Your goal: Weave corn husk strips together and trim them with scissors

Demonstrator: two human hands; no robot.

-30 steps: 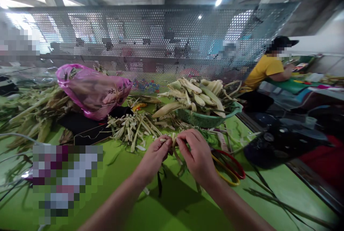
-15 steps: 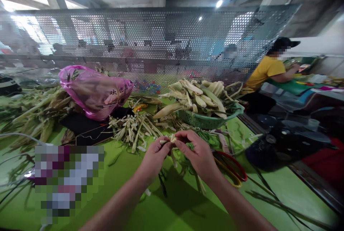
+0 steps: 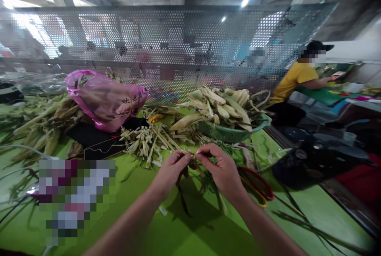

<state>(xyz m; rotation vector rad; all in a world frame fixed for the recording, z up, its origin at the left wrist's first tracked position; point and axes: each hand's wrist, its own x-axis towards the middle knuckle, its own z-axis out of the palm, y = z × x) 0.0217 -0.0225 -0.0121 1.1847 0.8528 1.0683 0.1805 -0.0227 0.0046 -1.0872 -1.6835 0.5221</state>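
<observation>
husk strip flatter between pinched grips

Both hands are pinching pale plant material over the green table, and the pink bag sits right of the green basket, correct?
No: the head view shows the pink bag left of the green basket. The left hand and right hand pinch pale plant material over the green table.

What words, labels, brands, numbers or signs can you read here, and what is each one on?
"欢迎": in dark characters on the pink plastic bag; the characters after these are too blurred to read surely.
Pixelated patch at lower left: nothing readable.
I can make out no other text.
</observation>
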